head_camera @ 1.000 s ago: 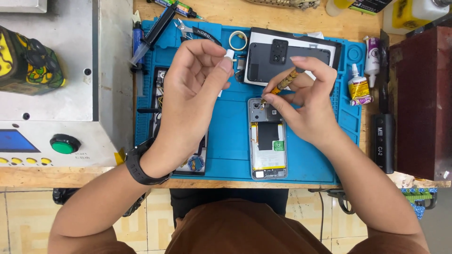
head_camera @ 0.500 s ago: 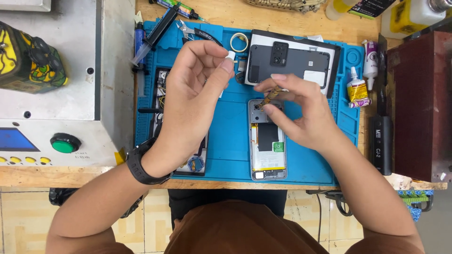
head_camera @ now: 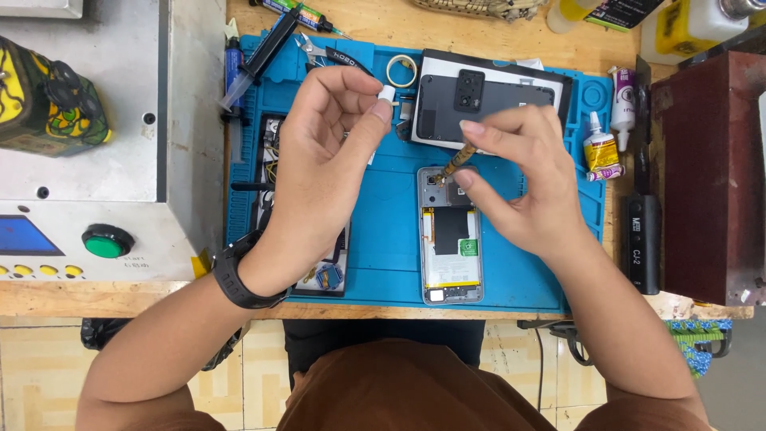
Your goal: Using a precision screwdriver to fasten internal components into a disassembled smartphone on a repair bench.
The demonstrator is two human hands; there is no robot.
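The opened phone (head_camera: 451,238) lies flat on the blue repair mat (head_camera: 383,231), its back already off, so the battery with its dark patch and the frame around it show bare; the dark back cover (head_camera: 487,100) with its camera window rests further up the mat, near the top edge. Over the phone's upper end the right hand (head_camera: 519,187) pinches a thin brownish strip (head_camera: 460,160) between thumb and forefinger (it looks like a flex cable, though it is too small to be sure), its lower tip just above the camera corner of the frame. The left hand (head_camera: 327,160) is raised beside it, thumb and fingertip closed on a small white piece (head_camera: 386,94). As a judgement, disassembly is well along and the work is now among the inner parts. Left of the phone a second opened device (head_camera: 275,172) lies half hidden under the left wrist, and a small glue bottle (head_camera: 600,148) stands at the mat's right edge.
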